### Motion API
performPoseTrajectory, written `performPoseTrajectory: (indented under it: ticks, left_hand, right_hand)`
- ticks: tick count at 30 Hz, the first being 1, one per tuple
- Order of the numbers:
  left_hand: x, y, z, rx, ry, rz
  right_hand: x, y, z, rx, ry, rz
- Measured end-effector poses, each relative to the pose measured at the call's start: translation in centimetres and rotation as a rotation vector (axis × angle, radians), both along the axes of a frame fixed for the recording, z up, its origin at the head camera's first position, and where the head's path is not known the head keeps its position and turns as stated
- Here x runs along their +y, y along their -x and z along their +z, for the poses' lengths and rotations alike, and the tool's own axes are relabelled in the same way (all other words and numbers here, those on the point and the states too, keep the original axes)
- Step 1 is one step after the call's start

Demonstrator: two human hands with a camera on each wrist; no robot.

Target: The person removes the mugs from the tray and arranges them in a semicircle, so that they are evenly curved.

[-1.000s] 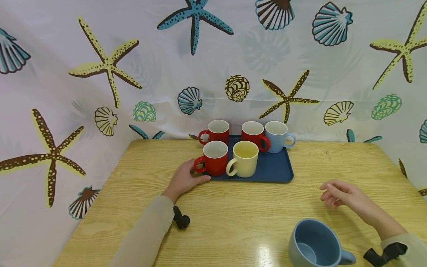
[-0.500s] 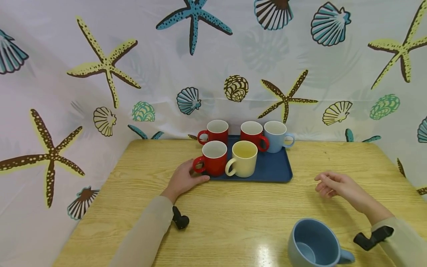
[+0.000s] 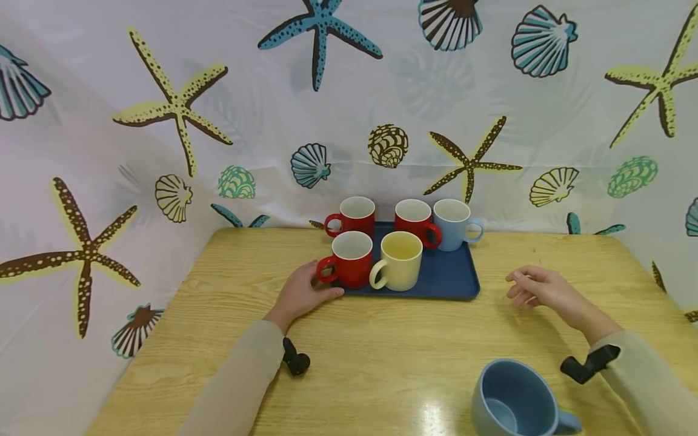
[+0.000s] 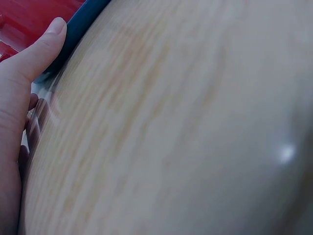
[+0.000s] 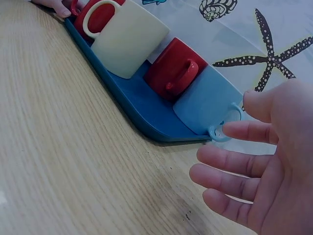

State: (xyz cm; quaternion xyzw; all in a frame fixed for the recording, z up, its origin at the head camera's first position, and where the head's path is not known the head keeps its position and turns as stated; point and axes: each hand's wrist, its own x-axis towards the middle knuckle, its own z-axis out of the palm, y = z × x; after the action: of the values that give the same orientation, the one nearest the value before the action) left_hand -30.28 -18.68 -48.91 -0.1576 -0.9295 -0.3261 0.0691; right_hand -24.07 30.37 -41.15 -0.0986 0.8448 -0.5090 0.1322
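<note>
A: Where is the navy tray (image 3: 448, 275) sitting?

B: It's lying just below the centre of the head view, carrying a red mug (image 3: 353, 270) and a pale yellow mug (image 3: 402, 272) in front, two more red mugs (image 3: 410, 227) and a light blue mug (image 3: 450, 234) behind.

A: How would it be handling?

B: Stiff, I'd guess, and weighty with that load; the mugs are looking smooth and breakable (any tilt would be risking a slide). I'd be taking both ends, level.

A: The hands?

B: The left hand (image 3: 302, 290) is resting at the tray's left front corner, thumb (image 4: 44, 54) lying against the rim; whether its fingers are curling underneath, I can't tell. The right hand (image 3: 540, 289) is hovering right of the tray, fingers slightly bent and apart, holding nothing.

A: Beyond that?

B: A wide blue-grey mug (image 3: 509, 393) is standing at lower right on the wood-grain table (image 3: 382, 363).
</note>
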Motion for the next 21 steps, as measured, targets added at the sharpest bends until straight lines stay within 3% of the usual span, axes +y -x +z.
performPoseTrajectory:
  ticks: [21]
  left_hand:
    - [0.0,0.0,0.2,-0.003,-0.004,-0.014]
  right_hand:
    - [-0.9,4.5,-0.6,-0.069,0.065,-0.023]
